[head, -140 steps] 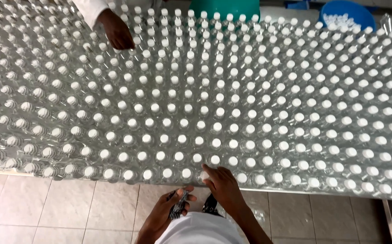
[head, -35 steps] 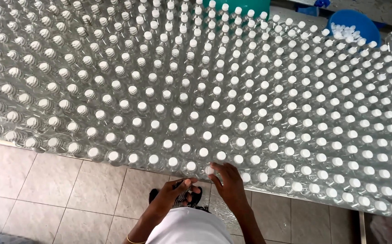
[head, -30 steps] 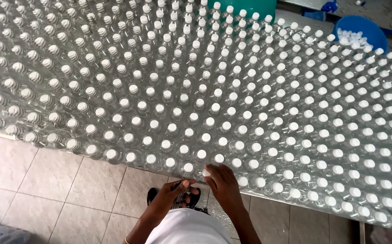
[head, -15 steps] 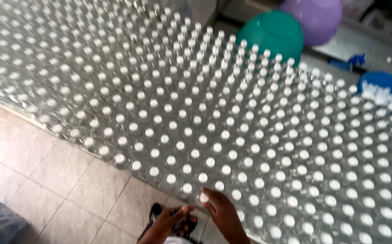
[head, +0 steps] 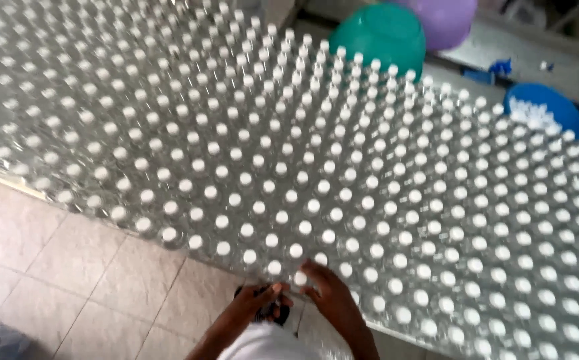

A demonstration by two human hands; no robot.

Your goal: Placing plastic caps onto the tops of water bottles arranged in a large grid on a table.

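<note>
A large table is packed with several rows of clear plastic bottles [head: 289, 173] with white caps. At its near edge my right hand [head: 329, 300] reaches up with the fingertips on the white cap of a front-row bottle [head: 300, 278]. My left hand [head: 256, 303] is just below and left of that bottle, fingers curled near its body by the table edge. Whether the left hand grips the bottle is unclear. My white sleeve or shirt shows at the bottom.
A teal bowl [head: 383, 33] and a purple bowl [head: 446, 17] sit beyond the far side. A blue bowl [head: 546, 110] holding white caps is at the right. Beige floor tiles [head: 69, 267] lie below the table's near edge.
The view has swung left and tilted up, revealing the teal and purple bowls. Both hands stay at the same front-row bottle. The other person's hand seen earlier at the far side is out of view.
</note>
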